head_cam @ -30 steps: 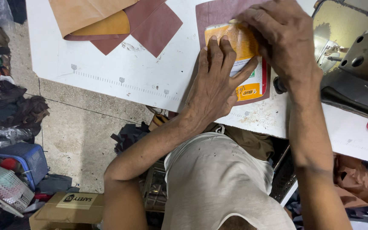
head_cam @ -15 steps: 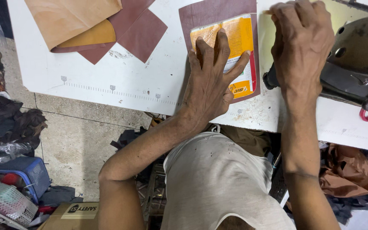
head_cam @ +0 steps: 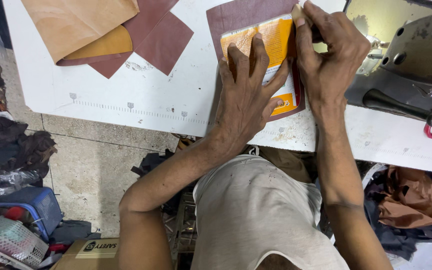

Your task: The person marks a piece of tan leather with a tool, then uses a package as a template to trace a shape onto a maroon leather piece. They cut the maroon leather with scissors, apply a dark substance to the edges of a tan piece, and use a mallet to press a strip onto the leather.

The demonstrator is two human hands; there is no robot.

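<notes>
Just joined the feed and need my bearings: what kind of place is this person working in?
Probably a small leather stitching workshop. A sewing machine stands on the white worktable, cut pieces of tan and maroon leather lie on it, and scraps pile up on the floor. Both hands press a yellow card template onto a maroon piece.

Your left hand (head_cam: pixel 248 97) lay flat, palm down, fingers spread and pointing away from you, thumb angled out to the right. Your right hand (head_cam: pixel 328 60) sat just beside it, knuckles raised, fingers curled with the fingertips pressed down. Both forearms were bare, reaching forward, the left elbow bent outward.
</notes>
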